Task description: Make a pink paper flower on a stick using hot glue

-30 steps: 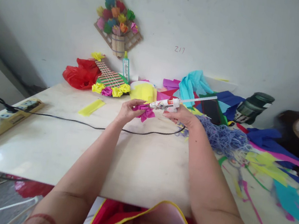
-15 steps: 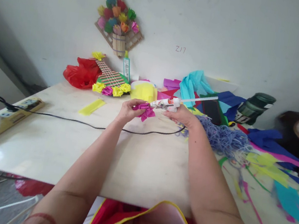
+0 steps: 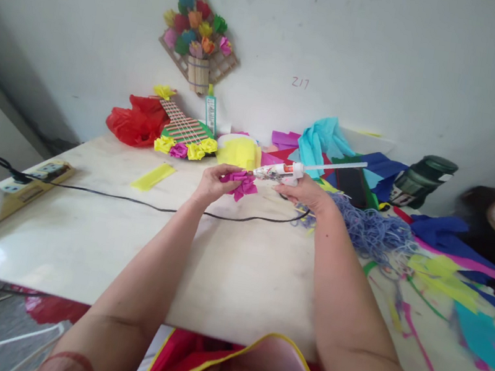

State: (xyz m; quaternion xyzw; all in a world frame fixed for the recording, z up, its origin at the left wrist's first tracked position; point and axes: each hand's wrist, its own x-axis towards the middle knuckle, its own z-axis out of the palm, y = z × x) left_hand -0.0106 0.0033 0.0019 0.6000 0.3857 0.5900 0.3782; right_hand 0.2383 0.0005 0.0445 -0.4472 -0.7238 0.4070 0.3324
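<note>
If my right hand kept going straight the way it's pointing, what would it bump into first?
Probably the pink paper flower in your left hand: the glue gun in your right hand points that way. I can't tell whether they already touch.

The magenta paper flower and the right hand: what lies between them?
In the head view, the hot glue gun lies between them: the right hand holds it, nozzle toward the magenta paper flower in the left hand.
</note>
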